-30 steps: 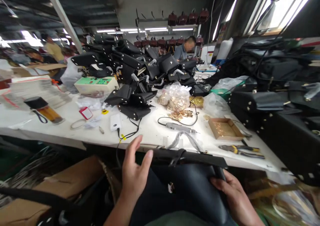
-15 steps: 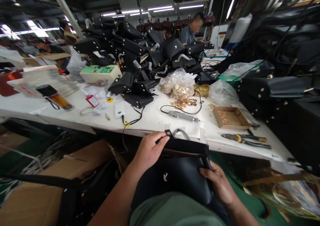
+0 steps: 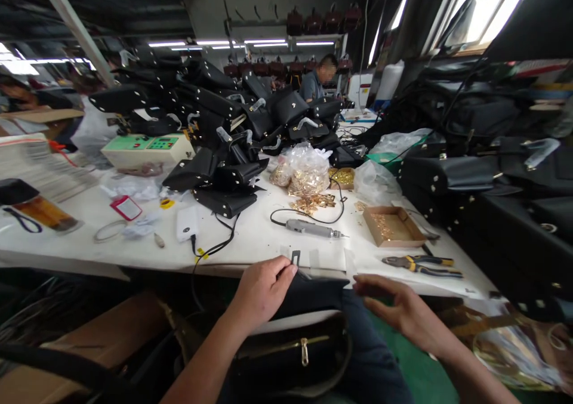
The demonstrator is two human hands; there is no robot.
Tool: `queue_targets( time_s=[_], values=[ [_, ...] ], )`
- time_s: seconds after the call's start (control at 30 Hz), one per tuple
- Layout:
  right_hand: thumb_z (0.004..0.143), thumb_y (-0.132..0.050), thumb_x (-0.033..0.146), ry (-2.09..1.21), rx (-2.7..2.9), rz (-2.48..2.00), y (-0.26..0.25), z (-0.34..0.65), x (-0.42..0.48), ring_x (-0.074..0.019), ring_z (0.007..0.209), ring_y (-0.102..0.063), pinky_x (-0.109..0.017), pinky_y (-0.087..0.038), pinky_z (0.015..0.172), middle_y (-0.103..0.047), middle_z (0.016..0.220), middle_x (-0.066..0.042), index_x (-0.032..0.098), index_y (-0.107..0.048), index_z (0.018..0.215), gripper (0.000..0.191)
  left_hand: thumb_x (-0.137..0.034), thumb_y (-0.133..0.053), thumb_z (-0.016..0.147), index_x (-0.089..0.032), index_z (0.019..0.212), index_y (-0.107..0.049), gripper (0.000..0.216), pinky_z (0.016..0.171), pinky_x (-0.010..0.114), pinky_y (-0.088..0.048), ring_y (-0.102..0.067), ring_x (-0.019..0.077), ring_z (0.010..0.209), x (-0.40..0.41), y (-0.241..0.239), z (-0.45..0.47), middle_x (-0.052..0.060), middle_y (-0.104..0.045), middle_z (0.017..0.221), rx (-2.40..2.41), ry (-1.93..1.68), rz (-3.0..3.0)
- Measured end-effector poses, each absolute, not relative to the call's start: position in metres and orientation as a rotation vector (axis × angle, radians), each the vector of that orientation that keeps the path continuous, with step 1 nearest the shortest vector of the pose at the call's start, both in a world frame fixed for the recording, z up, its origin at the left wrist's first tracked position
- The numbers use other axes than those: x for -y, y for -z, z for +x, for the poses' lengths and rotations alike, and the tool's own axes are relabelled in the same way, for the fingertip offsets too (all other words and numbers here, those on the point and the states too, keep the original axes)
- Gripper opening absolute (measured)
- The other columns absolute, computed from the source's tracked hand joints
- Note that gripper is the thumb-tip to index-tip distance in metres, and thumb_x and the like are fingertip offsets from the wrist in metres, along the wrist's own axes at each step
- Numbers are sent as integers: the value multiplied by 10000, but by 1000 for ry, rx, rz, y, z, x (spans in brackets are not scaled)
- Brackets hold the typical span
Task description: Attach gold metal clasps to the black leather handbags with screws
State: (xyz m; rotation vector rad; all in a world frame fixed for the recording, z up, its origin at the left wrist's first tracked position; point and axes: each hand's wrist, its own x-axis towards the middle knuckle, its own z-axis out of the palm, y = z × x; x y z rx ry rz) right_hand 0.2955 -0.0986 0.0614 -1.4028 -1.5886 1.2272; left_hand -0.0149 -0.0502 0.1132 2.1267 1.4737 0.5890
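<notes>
A black leather handbag [image 3: 290, 356] rests on my lap below the table's front edge, its gold zipper showing. My left hand [image 3: 262, 290] is closed on the bag's black top flap [image 3: 313, 293], lifted up at the table edge, with a small dark metal ring sticking up beside my fingers. My right hand [image 3: 403, 311] hovers to the right of the flap, fingers stretched out and holding nothing.
On the white table [image 3: 250, 237] lie an electric screwdriver [image 3: 311, 229] with its cord, pliers [image 3: 423, 265], a cardboard tray of gold fittings [image 3: 391, 225], bags of gold hardware [image 3: 304, 174] and a heap of black handbags [image 3: 224, 129]. A person sits at the far end. A cardboard box [image 3: 80, 344] stands at lower left.
My left hand has raised the flap, uncovering the bag's gold zipper. My right hand has let go of the bag's side and moved up, open.
</notes>
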Motion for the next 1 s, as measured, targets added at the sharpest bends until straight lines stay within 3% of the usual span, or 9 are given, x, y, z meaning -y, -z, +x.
queue_targets(
  time_s=[0.17, 0.37, 0.5, 0.63, 0.83, 1.0],
  values=[
    [905, -674, 372, -870, 1700, -1391, -89, 268, 14, -253, 938, -727, -375, -564, 873, -785, 1047, -82, 201, -784, 1097, 279, -419, -406, 1032, -225, 712, -467, 379, 633, 276, -332, -525, 151, 643, 17, -87, -15, -41, -529, 651, -1392, -544, 2147],
    [900, -613, 215, -457, 1990, -1623, -68, 241, -107, -207, 874, -725, -299, -528, 800, -792, 1008, -63, 188, -797, 1041, 233, -380, -384, 1049, -228, 793, -577, 355, 751, 343, -377, -600, 217, 774, -7, -48, -13, 32, -663, 779, -1599, -605, 2371],
    [835, -667, 193, -410, 2080, -1740, -44, 234, -159, -231, 882, -713, -308, -498, 776, -786, 1026, -71, 205, -804, 1016, 227, -386, -404, 1052, -227, 855, -639, 345, 789, 353, -394, -618, 230, 807, -9, -29, -13, 40, -701, 800, -1620, -754, 2293],
    [826, -697, 284, -386, 2173, -1804, -28, 228, -178, -231, 873, -694, -292, -476, 739, -777, 994, -54, 249, -805, 982, 193, -408, -420, 1044, -233, 869, -659, 345, 760, 336, -387, -615, 219, 780, -15, -22, -14, 16, -701, 784, -1605, -802, 2137],
    [852, -677, 338, -382, 2251, -1796, -20, 223, -191, -208, 951, -669, -261, -454, 764, -754, 1024, -21, 289, -793, 982, 181, -460, -412, 1034, -227, 758, -577, 397, 665, 285, -359, -572, 170, 687, -22, -28, -19, -23, -577, 671, -1460, -632, 1866],
    [852, -698, 351, -435, 2327, -1759, -20, 227, -202, -190, 866, -654, -261, -432, 702, -736, 998, -13, 319, -798, 1020, 198, -472, -411, 1029, -224, 745, -555, 404, 666, 281, -361, -550, 166, 687, -20, -24, -22, -23, -549, 667, -1453, -663, 1809]
  ],
)
